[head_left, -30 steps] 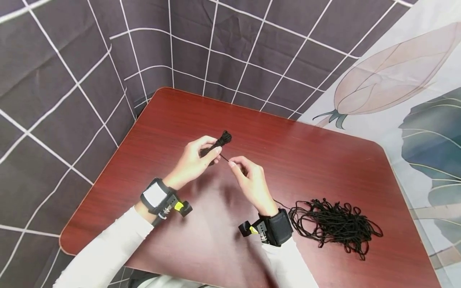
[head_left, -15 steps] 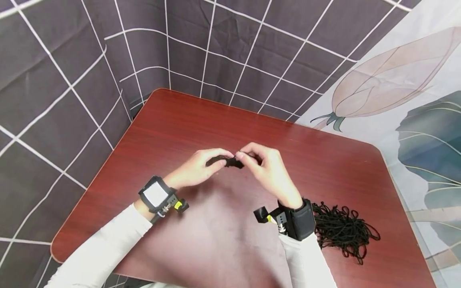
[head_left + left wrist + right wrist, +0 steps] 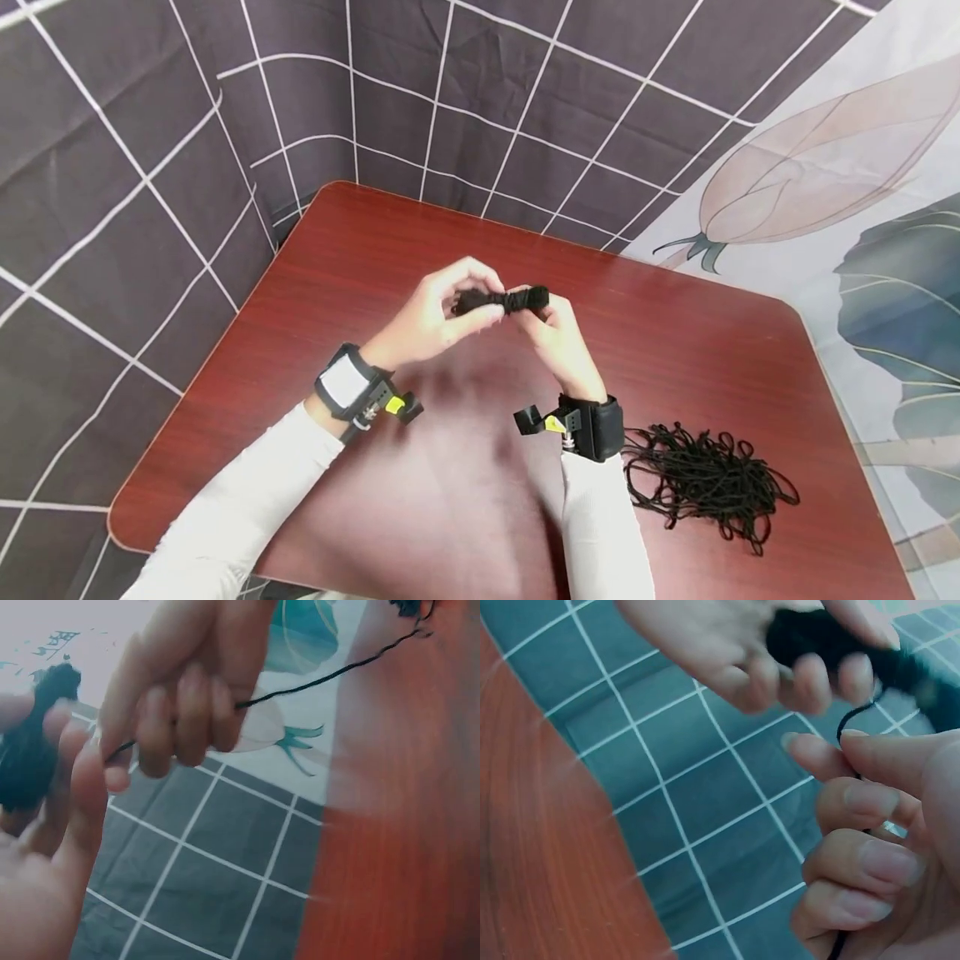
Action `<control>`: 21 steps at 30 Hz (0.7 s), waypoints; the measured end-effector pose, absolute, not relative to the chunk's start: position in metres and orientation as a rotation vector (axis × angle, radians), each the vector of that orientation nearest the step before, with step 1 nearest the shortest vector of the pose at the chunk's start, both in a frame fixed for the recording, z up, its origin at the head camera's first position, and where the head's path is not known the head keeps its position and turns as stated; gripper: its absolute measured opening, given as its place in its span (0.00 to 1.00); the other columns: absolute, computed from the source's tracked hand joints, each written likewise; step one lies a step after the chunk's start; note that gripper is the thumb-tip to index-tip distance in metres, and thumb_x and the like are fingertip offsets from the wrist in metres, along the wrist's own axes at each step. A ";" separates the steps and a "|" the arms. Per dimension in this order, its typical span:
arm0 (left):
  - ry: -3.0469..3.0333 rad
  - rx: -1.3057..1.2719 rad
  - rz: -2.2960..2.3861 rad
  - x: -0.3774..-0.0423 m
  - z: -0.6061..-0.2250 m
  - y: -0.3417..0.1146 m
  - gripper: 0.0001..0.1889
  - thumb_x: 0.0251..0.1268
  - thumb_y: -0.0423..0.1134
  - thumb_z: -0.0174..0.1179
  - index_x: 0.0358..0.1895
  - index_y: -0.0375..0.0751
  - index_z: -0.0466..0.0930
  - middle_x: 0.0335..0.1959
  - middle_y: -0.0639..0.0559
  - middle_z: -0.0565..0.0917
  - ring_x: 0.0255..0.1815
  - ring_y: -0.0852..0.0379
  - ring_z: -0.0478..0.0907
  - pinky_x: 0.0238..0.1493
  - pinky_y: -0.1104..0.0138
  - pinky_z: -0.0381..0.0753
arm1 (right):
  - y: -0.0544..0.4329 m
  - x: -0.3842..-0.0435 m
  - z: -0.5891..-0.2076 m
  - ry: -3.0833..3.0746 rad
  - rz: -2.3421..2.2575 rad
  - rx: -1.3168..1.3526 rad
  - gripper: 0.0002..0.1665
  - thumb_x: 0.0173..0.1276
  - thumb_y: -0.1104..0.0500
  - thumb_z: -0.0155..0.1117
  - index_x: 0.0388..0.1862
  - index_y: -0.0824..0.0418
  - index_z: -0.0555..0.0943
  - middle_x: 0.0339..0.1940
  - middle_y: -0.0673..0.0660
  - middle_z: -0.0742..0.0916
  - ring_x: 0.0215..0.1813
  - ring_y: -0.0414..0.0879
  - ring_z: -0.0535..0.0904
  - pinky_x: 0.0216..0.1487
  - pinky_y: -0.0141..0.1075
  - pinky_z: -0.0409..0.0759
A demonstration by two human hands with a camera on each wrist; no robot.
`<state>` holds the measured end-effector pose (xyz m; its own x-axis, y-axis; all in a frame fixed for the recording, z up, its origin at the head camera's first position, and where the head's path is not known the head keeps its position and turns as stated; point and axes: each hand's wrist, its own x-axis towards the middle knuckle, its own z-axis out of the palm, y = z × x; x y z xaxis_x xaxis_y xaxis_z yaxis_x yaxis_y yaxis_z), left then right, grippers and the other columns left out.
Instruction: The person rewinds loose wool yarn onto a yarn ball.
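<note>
My left hand (image 3: 438, 321) grips a bundle of black cord (image 3: 527, 299), wound tightly round its middle with looped ends sticking out both sides. Close behind the bundle's right end is my right hand (image 3: 561, 346), partly hidden by it in the head view. In the right wrist view, thumb and index finger pinch a single strand (image 3: 847, 718) that comes off the bundle, and the other fingers curl over it. The left wrist view shows that cord strand (image 3: 322, 679) running out of the right hand toward the table.
A loose, tangled pile of black cord (image 3: 708, 479) lies on the right of the red-brown wooden table (image 3: 375, 242). Dark grid-patterned cloth (image 3: 480, 100) hangs behind and to the left; a white floral sheet (image 3: 795, 192) hangs at the right.
The bundle has turned from slanted to nearly level and risen with the left hand. The right hand passed over the bundle's front and is now behind its right end, the strand still pinched.
</note>
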<state>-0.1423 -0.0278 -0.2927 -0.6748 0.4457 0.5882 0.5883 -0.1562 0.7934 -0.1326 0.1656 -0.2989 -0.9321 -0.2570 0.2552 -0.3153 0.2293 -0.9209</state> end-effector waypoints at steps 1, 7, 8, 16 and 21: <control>-1.961 -1.159 -1.940 -0.144 -0.291 -0.027 0.11 0.59 0.22 0.61 0.44 0.28 0.73 0.32 0.42 0.81 0.27 0.53 0.76 0.22 0.67 0.73 | 0.163 -0.129 -0.296 -2.443 1.790 0.582 0.08 0.69 0.70 0.55 0.41 0.72 0.81 0.32 0.54 0.83 0.37 0.44 0.75 0.40 0.34 0.73; -1.955 -0.950 -1.808 -0.165 -0.305 -0.021 0.12 0.61 0.31 0.64 0.46 0.37 0.76 0.35 0.52 0.82 0.29 0.58 0.75 0.25 0.68 0.73 | 0.154 -0.108 -0.276 -2.550 1.516 0.685 0.10 0.72 0.65 0.55 0.41 0.68 0.83 0.38 0.58 0.86 0.44 0.47 0.79 0.48 0.39 0.75; -1.956 -0.952 -1.791 -0.168 -0.308 -0.021 0.11 0.62 0.33 0.64 0.46 0.39 0.76 0.36 0.53 0.81 0.29 0.58 0.75 0.27 0.68 0.74 | 0.156 -0.107 -0.277 -2.555 1.473 0.685 0.10 0.73 0.63 0.55 0.41 0.66 0.83 0.37 0.56 0.86 0.40 0.46 0.78 0.45 0.38 0.75; -2.053 -1.137 -1.750 -0.146 -0.291 -0.025 0.10 0.59 0.24 0.63 0.44 0.32 0.77 0.37 0.45 0.81 0.31 0.57 0.76 0.31 0.67 0.76 | 0.170 -0.108 -0.284 -2.388 1.269 0.633 0.05 0.67 0.58 0.65 0.32 0.57 0.83 0.21 0.48 0.77 0.22 0.41 0.66 0.23 0.32 0.63; -2.068 -1.280 -1.823 -0.141 -0.294 -0.022 0.09 0.59 0.24 0.63 0.43 0.31 0.78 0.38 0.45 0.81 0.34 0.57 0.77 0.31 0.66 0.79 | 0.172 -0.104 -0.278 -2.279 1.229 0.548 0.03 0.64 0.64 0.66 0.30 0.62 0.83 0.21 0.51 0.77 0.22 0.42 0.66 0.24 0.30 0.63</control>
